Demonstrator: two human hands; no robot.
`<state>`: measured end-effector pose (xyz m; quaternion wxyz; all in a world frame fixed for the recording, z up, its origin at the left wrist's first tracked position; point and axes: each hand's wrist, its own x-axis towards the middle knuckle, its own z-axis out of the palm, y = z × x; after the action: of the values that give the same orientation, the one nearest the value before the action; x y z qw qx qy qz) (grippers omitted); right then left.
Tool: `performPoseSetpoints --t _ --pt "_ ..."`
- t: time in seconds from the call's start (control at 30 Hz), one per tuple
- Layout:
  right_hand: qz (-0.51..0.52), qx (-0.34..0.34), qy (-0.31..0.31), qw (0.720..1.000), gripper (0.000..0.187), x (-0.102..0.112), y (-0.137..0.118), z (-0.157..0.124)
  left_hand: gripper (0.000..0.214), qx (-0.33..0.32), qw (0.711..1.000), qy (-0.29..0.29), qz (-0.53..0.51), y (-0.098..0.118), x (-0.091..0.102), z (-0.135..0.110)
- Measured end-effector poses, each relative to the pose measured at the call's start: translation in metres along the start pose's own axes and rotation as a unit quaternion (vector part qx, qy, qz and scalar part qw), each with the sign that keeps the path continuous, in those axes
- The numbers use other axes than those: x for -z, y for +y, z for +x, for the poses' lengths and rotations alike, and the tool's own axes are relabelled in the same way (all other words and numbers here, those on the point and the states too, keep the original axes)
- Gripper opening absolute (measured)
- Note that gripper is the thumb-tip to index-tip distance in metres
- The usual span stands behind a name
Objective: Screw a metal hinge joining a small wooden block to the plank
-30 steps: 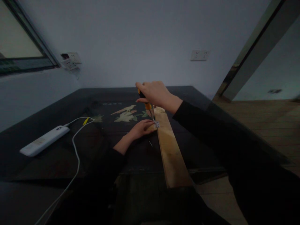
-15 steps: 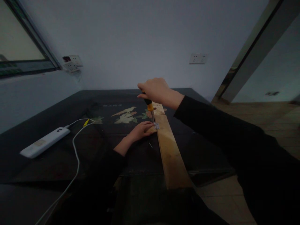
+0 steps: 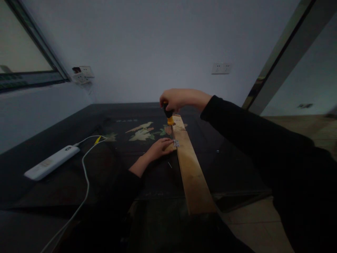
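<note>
My right hand (image 3: 175, 99) is wrapped round the black-and-yellow handle of a screwdriver (image 3: 170, 119), which stands nearly upright. Its thin shaft reaches down to a small silver metal hinge (image 3: 176, 143) at the left edge of a long wooden board (image 3: 193, 172). My left hand (image 3: 159, 148) lies low at the board's left side, its fingers closed at the hinge and the screwdriver's tip. Whether a screw sits under the tip is too small to tell. A thin metal piece, like a screw or nail (image 3: 170, 164), lies on the dark table just below my left hand.
The dark table (image 3: 231, 165) bears a painted bird-and-flower pattern. To the left lies a white power bank (image 3: 52, 162) with a white cable (image 3: 86, 175) trailing off the front edge. Wall sockets (image 3: 221, 68) are on the wall behind. The board's near end overhangs the table.
My right hand has turned on the screwdriver handle, its wrist now more level and slightly further right. The screwdriver stands a little straighter. My left hand keeps its place at the hinge.
</note>
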<state>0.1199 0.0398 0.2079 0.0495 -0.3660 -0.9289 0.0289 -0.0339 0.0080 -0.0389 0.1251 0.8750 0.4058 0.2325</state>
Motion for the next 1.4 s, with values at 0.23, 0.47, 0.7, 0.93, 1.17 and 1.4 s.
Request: performPoseSetpoints --t 0.23,0.47,0.7,0.93,1.17,1.4 --pt "-0.104 -0.027 0.086 0.990 0.021 -0.002 -0.003 -0.002 0.051 0.004 1.000 0.004 0.004 0.000 -0.001 0.000" --pt "-0.216 -0.044 0.172 0.960 0.033 -0.016 -0.016 -0.007 0.051 0.004 1.000 0.000 -0.004 0.002 0.000 0.001" --pt "-0.129 -0.030 0.042 0.990 0.029 -0.009 -0.013 -0.010 0.051 0.005 1.000 0.003 0.000 0.001 0.000 0.000" --pt "-0.238 -0.053 0.094 0.965 0.033 -0.008 -0.031 -0.021 0.051 0.001 1.000 0.006 0.000 -0.002 -0.004 0.001" --pt "-0.230 -0.060 0.031 0.971 0.054 -0.003 -0.030 -0.021 0.050 -0.003 1.000 0.012 0.002 0.001 -0.002 0.001" --pt "-0.169 0.018 -0.047 0.984 0.033 0.003 -0.029 -0.017 0.049 -0.006 1.000 0.008 0.010 0.000 -0.001 -0.001"
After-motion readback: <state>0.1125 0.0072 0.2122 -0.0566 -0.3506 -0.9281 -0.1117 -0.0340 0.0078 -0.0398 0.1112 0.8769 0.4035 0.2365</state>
